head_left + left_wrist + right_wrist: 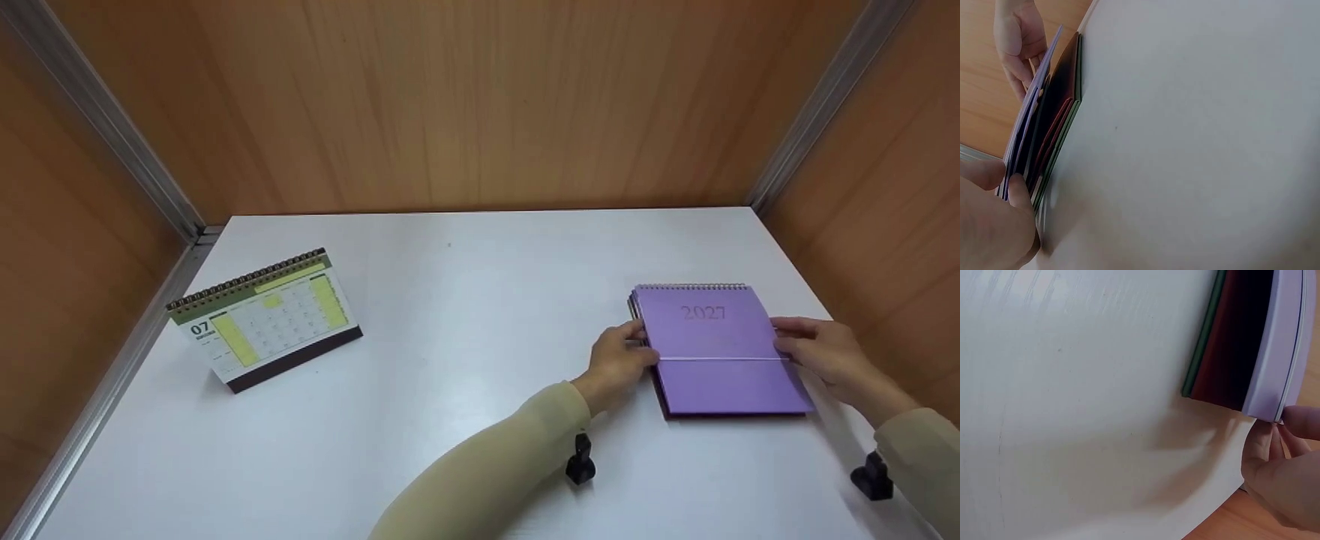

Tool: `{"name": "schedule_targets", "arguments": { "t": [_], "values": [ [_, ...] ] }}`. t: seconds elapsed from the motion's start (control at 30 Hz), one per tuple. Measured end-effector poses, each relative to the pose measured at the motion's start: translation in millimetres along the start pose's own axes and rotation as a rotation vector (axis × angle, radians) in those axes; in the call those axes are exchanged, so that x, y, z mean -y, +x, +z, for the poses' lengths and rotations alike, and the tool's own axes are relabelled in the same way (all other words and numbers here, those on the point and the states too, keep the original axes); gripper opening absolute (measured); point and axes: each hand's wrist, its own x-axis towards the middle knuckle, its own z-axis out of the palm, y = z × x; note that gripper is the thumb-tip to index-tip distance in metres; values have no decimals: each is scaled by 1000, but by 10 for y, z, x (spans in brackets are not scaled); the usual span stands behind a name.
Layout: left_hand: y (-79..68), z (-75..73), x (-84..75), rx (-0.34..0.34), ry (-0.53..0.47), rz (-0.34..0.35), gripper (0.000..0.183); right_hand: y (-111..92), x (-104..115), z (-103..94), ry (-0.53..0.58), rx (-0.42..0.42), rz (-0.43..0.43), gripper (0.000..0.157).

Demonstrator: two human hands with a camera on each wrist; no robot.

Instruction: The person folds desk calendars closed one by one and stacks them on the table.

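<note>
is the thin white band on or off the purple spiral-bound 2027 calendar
On: the thin white band runs across the front of the purple spiral-bound 2027 calendar, below the printed year.

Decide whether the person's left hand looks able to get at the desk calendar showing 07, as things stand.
Probably not at once: the left hand holds the edge of the purple 2027 calendar. Once it lets go, the way to the desk calendar looks free, with only bare white table between them.

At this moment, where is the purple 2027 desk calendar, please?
In the head view, the purple 2027 desk calendar is on the white table's right side, between the left hand and right hand, which hold its sides.
</note>
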Motion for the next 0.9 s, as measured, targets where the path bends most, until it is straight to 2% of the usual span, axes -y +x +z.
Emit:
{"name": "schedule_targets", "arguments": {
  "t": [0.17, 0.47, 0.67, 0.9],
  "values": [
    [14, -17, 6, 5, 61, 19, 60, -12, 16, 25, -34, -27, -17, 55],
    [30, -17, 35, 27, 9, 14, 61, 19, -31, 51, -220, -116, -56, 49],
    [30, -17, 46, 28, 21, 18, 62, -3, -9, 84, -289, -149, -78, 47],
    [29, 20, 61, -39, 48, 15, 62, 9, -19, 119, -320, -166, -93, 46]
  ]
}}
